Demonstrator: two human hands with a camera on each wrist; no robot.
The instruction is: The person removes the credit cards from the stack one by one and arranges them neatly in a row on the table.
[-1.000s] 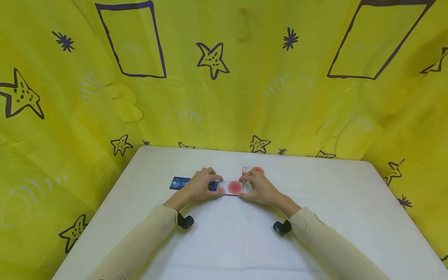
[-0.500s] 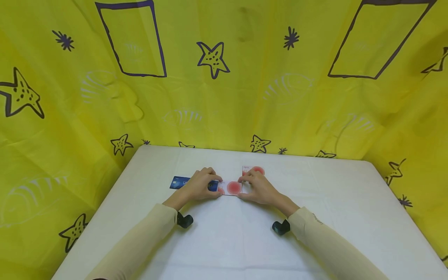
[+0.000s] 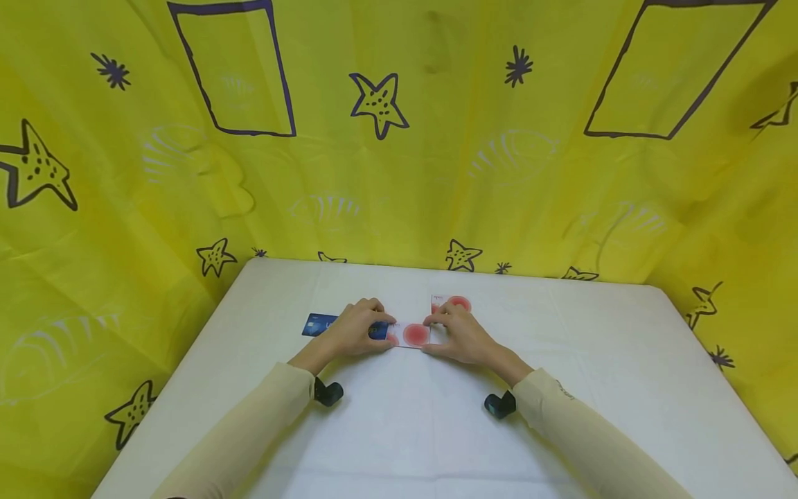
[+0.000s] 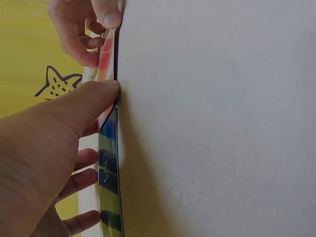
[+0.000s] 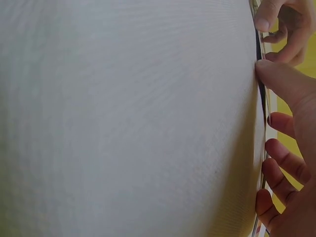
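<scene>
One curtain (image 3: 430, 194), yellow, printed with starfish and fish, hung at 12 o'clock and on both flanks. One table (image 3: 436, 430), white-covered, set before it. Two pale sleeves (image 3: 249, 423), seen at 7 and 5 o'clock. Left hand (image 3: 354, 331), placed at 9 o'clock of the red-circle card, whose end is pinched between its fingers and thumb. Right hand (image 3: 464, 337), at 3 o'clock; the opposite end is clamped likewise. One blue piece (image 3: 321, 324), on the table at 9 o'clock, shown either side of the left hand; whether one card or two cannot be told. One second red card (image 3: 460, 303), at 2 o'clock, partly hidden by the right hand. One red-circle card (image 3: 415, 335), held central between the hands. The step in hand is judged to be a two-handed steadying or squaring; an even grip, with neighbours undisturbed, would be called for next.
</scene>
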